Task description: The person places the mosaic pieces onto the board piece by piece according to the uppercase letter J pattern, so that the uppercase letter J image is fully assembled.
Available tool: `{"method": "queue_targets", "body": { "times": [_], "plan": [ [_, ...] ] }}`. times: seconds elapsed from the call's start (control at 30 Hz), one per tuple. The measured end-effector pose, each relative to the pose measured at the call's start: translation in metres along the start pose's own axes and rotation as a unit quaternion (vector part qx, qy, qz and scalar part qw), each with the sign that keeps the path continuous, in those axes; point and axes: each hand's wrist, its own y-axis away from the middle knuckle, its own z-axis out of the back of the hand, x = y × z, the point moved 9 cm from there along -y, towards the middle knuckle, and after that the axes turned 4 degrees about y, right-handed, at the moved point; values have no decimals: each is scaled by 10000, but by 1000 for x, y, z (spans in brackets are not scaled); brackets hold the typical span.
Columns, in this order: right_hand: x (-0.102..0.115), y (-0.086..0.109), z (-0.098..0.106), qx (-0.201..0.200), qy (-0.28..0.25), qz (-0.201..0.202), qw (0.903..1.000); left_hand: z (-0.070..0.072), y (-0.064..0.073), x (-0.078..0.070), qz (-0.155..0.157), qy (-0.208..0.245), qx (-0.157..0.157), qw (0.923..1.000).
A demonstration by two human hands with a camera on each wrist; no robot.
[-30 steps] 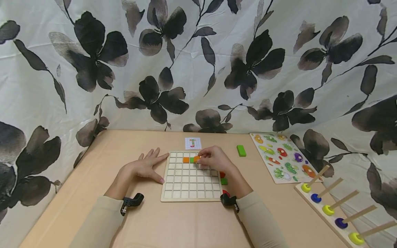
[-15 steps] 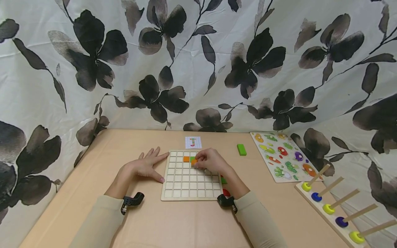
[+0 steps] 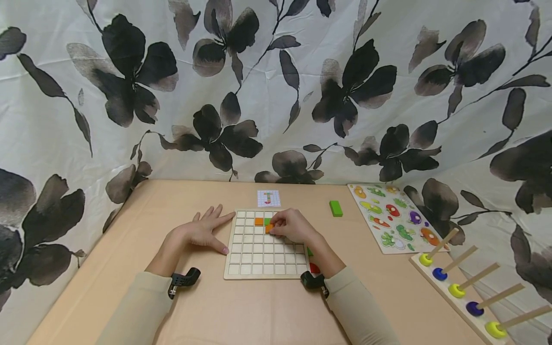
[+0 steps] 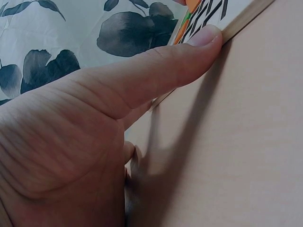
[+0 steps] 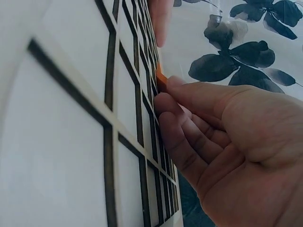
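A pale wooden grid board (image 3: 250,270) lies on the table. My right hand (image 3: 295,227) pinches an orange square tile (image 3: 269,229) between thumb and fingertips, low over the board just below a green tile (image 3: 267,221). Left of that green tile sits another orange tile (image 3: 258,221). In the right wrist view the pinched tile's edge (image 5: 161,81) shows at the board's surface; whether it sits fully in a cell is hidden. With fingers spread, my left hand (image 3: 196,235) touches the board's left edge; its thumb (image 4: 189,52) rests on that edge in the left wrist view.
A small pattern card (image 3: 269,198) lies beyond the board. Red (image 3: 314,268) and green (image 3: 310,252) pieces lie right of it, partly behind my right arm. Farther right are a green block (image 3: 335,209), a vegetable picture board (image 3: 384,225) and a peg stand with rings (image 3: 465,306).
My right hand has moved the orange tile down and slightly left, from beside the green tile to just below it. My left hand has stayed in place.
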Motion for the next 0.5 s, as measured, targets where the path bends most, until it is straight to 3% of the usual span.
{"method": "queue_targets", "body": {
  "times": [0.5],
  "plan": [
    [4, 1, 1, -57, 438, 11, 9990, -1, 0, 0, -1, 8, 12, 10000]
  ]
}}
